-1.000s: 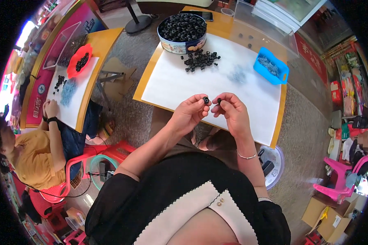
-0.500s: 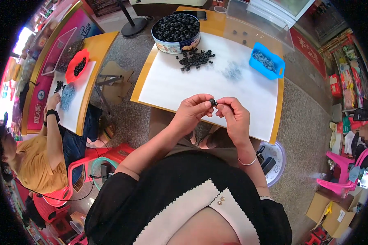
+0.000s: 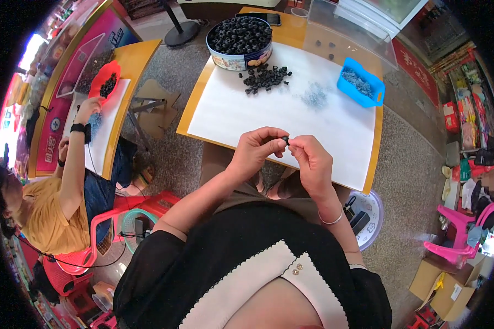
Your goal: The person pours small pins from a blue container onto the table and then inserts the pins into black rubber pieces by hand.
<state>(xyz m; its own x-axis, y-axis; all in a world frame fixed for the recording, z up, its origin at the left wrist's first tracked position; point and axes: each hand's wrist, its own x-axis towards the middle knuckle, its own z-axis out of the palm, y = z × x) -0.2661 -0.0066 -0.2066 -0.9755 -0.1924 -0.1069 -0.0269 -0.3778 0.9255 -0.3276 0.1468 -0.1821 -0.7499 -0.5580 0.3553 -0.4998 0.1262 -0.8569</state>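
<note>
Over the near edge of the white sheet (image 3: 219, 118), my two hands meet around one small black part (image 3: 286, 141). My left hand (image 3: 253, 154) pinches this part between thumb and forefinger. Thumb and forefinger of my right hand (image 3: 315, 164) are pressed together against its right side; anything tiny between them is hidden. A loose pile of similar black parts (image 3: 265, 79) lies farther off, in front of a round tin (image 3: 240, 61) heaped with more. Small bluish, clear-looking bits (image 3: 314, 97) are spread to the right of the pile, and more fill a blue plastic basket (image 3: 380, 100).
A clear plastic bin (image 3: 348, 35) and a dark phone (image 3: 263, 19) are at the table's far side. On the left, a co-worker (image 3: 55, 211) sits at another table with a red tray (image 3: 97, 88). A pale basin (image 3: 374, 219) stands below, right of my legs.
My hands stay together at nearly the same spot, the right one shifting slightly left. The co-worker's hand has moved from the table's bits up to the red tray.
</note>
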